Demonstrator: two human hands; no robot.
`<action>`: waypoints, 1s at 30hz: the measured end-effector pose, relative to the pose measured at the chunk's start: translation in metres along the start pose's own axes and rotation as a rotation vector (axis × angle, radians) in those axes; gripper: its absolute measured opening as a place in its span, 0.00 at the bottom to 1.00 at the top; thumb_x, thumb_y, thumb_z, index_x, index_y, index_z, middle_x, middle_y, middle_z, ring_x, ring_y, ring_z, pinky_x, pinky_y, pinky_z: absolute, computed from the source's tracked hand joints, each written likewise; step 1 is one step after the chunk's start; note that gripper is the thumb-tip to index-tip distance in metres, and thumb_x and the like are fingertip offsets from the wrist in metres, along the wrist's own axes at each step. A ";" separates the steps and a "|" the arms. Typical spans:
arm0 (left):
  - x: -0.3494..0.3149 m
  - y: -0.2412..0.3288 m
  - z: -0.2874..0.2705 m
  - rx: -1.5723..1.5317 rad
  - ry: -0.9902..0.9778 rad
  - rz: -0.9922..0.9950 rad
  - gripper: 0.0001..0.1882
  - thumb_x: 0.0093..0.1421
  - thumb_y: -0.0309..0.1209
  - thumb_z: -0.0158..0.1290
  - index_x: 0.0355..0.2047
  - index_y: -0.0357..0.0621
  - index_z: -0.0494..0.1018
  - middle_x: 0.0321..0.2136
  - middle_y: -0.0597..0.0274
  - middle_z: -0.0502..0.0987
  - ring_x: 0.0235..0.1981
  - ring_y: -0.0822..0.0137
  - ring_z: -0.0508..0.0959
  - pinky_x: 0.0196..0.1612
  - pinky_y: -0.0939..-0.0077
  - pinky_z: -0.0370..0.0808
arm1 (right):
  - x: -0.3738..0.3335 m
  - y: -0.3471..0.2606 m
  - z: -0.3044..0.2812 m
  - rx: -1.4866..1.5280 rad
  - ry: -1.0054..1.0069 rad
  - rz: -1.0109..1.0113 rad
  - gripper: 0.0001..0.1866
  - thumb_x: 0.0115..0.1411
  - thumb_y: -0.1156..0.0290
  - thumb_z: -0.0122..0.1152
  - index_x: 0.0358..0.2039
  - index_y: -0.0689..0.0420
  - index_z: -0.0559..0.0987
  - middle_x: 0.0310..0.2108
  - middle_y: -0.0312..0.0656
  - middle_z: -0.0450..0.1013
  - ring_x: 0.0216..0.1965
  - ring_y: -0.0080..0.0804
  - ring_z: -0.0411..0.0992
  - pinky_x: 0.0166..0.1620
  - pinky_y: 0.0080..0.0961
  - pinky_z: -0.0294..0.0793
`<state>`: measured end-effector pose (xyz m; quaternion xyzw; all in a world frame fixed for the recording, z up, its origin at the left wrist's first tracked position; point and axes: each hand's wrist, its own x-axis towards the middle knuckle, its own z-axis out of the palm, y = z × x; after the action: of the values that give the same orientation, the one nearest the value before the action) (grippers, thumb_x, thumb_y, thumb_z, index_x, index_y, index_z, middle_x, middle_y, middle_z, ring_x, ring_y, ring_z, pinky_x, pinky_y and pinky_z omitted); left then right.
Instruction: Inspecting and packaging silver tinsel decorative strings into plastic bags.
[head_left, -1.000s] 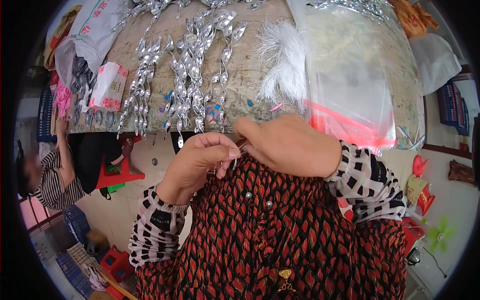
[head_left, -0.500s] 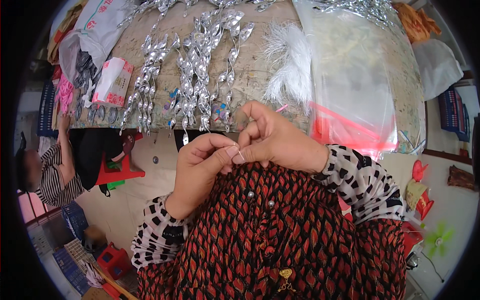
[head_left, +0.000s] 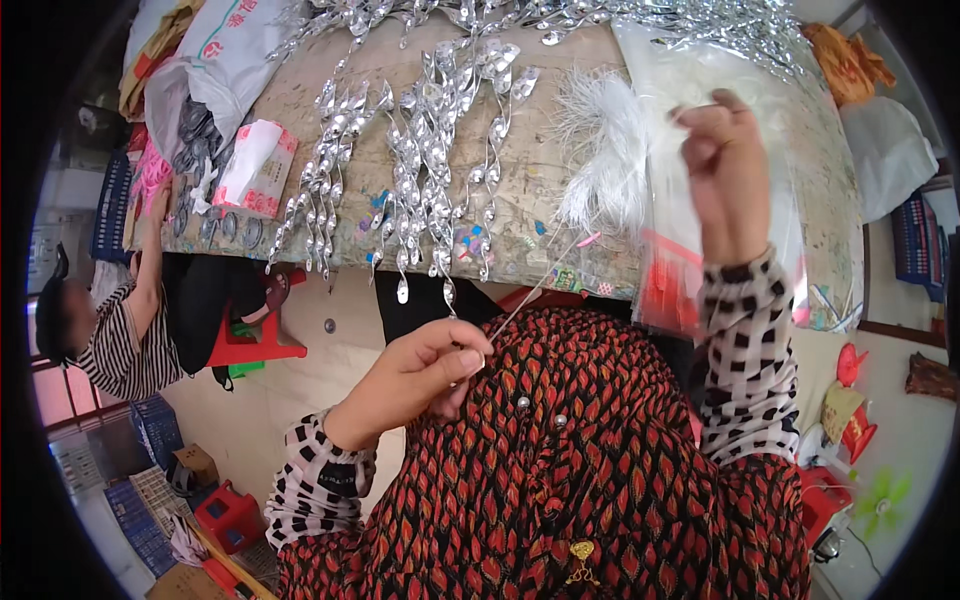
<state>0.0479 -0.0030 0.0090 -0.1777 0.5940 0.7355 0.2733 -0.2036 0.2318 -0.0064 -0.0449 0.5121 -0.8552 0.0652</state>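
Left hand: left hand [head_left: 410, 385] low over the dress [head_left: 560, 460]; thumb and fingertips closed in a pinch on the thread, other fingers curled under.
Thread: thin, pale thread [head_left: 540, 290]; runs from the left pinch up and right toward the table edge, looks drawn straight. Far end lost against the clutter.
Right hand: right hand [head_left: 730, 180] up over the clear bags [head_left: 668, 200], fingers bent, blurred. Can't tell how far closed, or whether it has the thread.
Changed: half a second ago both hands met at the fingertips; now the right is well apart, up over the table, left still pinching low.
Means: judging by that, thread is pulled out long, with only the left grip confirmed.
Right of centre: white bundle [head_left: 610, 150] on the table [head_left: 545, 190], just left of the bags; pink scrap [head_left: 588, 240] near its lower end.
Left of centre: silver twists [head_left: 430, 150] in hanging rows, some tips past the table edge.
Far left: tissue box [head_left: 270, 175]; beyond it, a co-worker in a striped shirt [head_left: 120, 340], arm at the table.
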 end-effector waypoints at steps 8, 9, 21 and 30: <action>0.033 0.084 -0.092 0.389 0.566 0.402 0.23 0.60 0.27 0.47 0.57 0.39 0.65 0.32 0.65 0.75 0.25 0.78 0.71 0.31 0.87 0.67 | -0.100 0.047 0.061 -0.296 -0.728 0.283 0.16 0.59 0.80 0.56 0.48 0.60 0.68 0.33 0.39 0.74 0.36 0.21 0.73 0.41 0.20 0.74; 0.043 0.097 -0.105 0.377 0.663 0.508 0.23 0.60 0.27 0.49 0.57 0.40 0.65 0.30 0.65 0.75 0.25 0.79 0.71 0.29 0.87 0.66 | -0.103 0.047 0.062 -0.293 -0.735 0.282 0.16 0.59 0.80 0.56 0.48 0.60 0.68 0.33 0.39 0.74 0.36 0.21 0.73 0.41 0.20 0.74; 0.178 0.088 -0.247 0.740 1.077 0.537 0.26 0.60 0.43 0.51 0.53 0.40 0.69 0.34 0.51 0.79 0.31 0.59 0.79 0.37 0.69 0.73 | -0.125 0.043 0.036 -0.687 -0.846 0.140 0.08 0.60 0.73 0.56 0.39 0.61 0.74 0.28 0.40 0.75 0.29 0.25 0.73 0.33 0.22 0.71; 0.138 0.059 -0.236 1.435 1.129 0.274 0.28 0.60 0.49 0.47 0.56 0.44 0.66 0.45 0.44 0.73 0.46 0.46 0.73 0.47 0.55 0.70 | -0.124 0.055 0.037 -0.673 -0.854 0.227 0.08 0.60 0.73 0.56 0.40 0.61 0.74 0.30 0.41 0.76 0.31 0.26 0.74 0.36 0.22 0.72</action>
<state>-0.1116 -0.2141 -0.0810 -0.2263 0.9685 0.0212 -0.1017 -0.0725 0.1935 -0.0391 -0.3504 0.6867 -0.5381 0.3406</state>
